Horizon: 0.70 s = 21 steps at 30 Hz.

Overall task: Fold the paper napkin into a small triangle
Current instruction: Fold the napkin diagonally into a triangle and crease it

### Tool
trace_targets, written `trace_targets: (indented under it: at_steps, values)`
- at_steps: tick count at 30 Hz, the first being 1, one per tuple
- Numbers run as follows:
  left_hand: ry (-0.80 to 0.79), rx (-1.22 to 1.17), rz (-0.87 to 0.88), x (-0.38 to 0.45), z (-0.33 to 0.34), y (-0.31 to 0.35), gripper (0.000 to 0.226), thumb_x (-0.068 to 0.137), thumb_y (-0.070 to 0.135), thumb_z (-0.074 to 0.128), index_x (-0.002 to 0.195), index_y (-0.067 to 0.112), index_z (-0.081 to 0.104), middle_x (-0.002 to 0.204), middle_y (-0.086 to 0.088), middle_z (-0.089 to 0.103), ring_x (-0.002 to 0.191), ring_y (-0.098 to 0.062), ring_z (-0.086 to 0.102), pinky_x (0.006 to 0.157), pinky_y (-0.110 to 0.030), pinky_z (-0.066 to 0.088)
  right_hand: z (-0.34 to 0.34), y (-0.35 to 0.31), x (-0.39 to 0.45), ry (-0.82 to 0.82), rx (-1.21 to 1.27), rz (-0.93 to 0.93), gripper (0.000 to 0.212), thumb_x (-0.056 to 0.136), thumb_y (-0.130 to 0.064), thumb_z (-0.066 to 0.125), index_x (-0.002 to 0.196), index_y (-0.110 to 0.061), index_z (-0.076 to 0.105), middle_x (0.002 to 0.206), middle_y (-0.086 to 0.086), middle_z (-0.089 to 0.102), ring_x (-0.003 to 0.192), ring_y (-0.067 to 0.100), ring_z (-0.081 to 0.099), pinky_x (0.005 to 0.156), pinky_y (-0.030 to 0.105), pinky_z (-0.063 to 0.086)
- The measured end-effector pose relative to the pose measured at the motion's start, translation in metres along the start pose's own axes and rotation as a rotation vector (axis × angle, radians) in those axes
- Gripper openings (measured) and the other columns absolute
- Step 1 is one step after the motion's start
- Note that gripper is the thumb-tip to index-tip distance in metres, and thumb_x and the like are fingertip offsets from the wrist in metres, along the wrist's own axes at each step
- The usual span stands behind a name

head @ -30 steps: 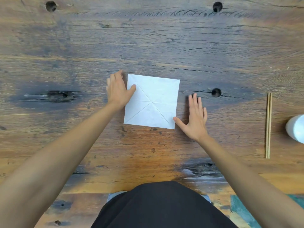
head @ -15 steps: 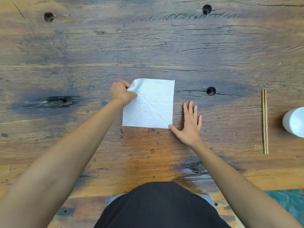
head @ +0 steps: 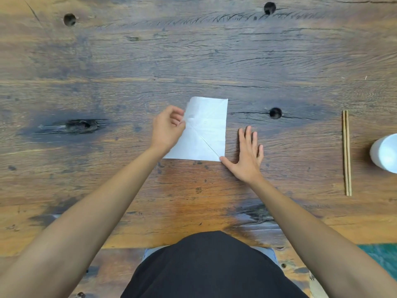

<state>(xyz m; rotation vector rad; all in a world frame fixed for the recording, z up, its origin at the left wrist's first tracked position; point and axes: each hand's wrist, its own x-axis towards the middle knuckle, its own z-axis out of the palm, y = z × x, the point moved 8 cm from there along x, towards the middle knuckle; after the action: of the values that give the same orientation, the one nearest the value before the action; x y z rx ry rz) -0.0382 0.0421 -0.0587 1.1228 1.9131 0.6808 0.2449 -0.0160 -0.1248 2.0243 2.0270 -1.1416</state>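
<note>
A white paper napkin (head: 209,130) with diagonal creases lies in the middle of the wooden table. My left hand (head: 168,127) pinches its far left corner and has lifted that corner off the table, curling it over towards the centre. My right hand (head: 247,157) lies flat on the wood to the right of the napkin, fingers spread, with the thumb tip touching the napkin's near right corner.
A pair of wooden chopsticks (head: 347,152) lies to the right, pointing away from me. A white cup (head: 385,152) stands at the right edge. The table (head: 193,50) has dark knot holes, one (head: 275,113) just right of the napkin.
My left hand went from lying beside the napkin's left edge to pinching the far left corner and lifting it inward. My right hand stayed flat at the near right corner.
</note>
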Motion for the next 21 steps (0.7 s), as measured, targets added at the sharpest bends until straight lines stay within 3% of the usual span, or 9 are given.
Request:
trace_targets:
  at_steps: [2,4,6,12,18,21]
  values:
    - [-0.089,0.100,0.202,-0.015,0.010,0.019,0.024,0.078,-0.005,0.066,0.097,0.009,0.069,0.087,-0.002,0.068,0.073,-0.003,0.060,0.071,-0.008,0.045,0.000,0.000,0.000,0.004,-0.007,0.001,0.113,0.085,-0.072,0.061,0.164,-0.036,-0.011,0.170,-0.010,-0.027,0.157,0.015,-0.025,0.125,0.050,-0.012]
    - [-0.179,0.202,0.363,-0.030,0.022,0.031,0.030,0.072,-0.009,0.064,0.098,0.004,0.069,0.091,-0.009,0.069,0.082,-0.018,0.063,0.077,-0.017,0.048,0.000,0.000,0.001,0.010,-0.002,0.004,0.113,0.084,-0.070,0.062,0.164,-0.035,-0.010,0.171,-0.009,-0.025,0.157,0.015,-0.024,0.125,0.050,-0.012]
    - [-0.250,0.311,0.445,-0.044,0.033,0.035,0.032,0.070,-0.006,0.064,0.099,0.006,0.067,0.093,-0.007,0.067,0.087,-0.023,0.062,0.080,-0.031,0.050,-0.001,0.001,0.001,0.025,0.002,0.003,0.113,0.084,-0.069,0.063,0.164,-0.034,-0.008,0.171,-0.009,-0.023,0.157,0.015,-0.024,0.125,0.051,-0.011]
    - [-0.333,0.532,0.553,-0.066,0.060,0.038,0.028,0.075,0.004,0.066,0.102,0.010,0.066,0.099,-0.005,0.064,0.096,-0.029,0.058,0.080,-0.044,0.050,-0.001,0.000,-0.001,0.030,0.026,-0.019,0.113,0.085,-0.069,0.064,0.165,-0.033,-0.007,0.171,-0.010,-0.023,0.156,0.013,-0.025,0.125,0.051,-0.013]
    - [-0.417,0.683,0.574,-0.070,0.084,0.030,0.027,0.082,0.018,0.067,0.109,0.016,0.067,0.106,-0.003,0.064,0.104,-0.028,0.056,0.085,-0.040,0.043,-0.003,-0.001,-0.002,0.025,0.037,-0.043,0.112,0.086,-0.067,0.065,0.166,-0.030,-0.004,0.172,-0.007,-0.023,0.157,0.016,-0.024,0.123,0.049,-0.015]
    - [-0.483,0.746,0.604,-0.071,0.093,0.026,0.032,0.084,0.024,0.068,0.115,0.018,0.066,0.109,-0.003,0.062,0.107,-0.027,0.055,0.086,-0.039,0.038,-0.003,0.000,-0.001,0.002,0.034,-0.051,0.109,0.087,-0.051,0.069,0.166,-0.030,-0.004,0.172,-0.004,-0.023,0.158,0.018,-0.023,0.123,0.052,-0.014]
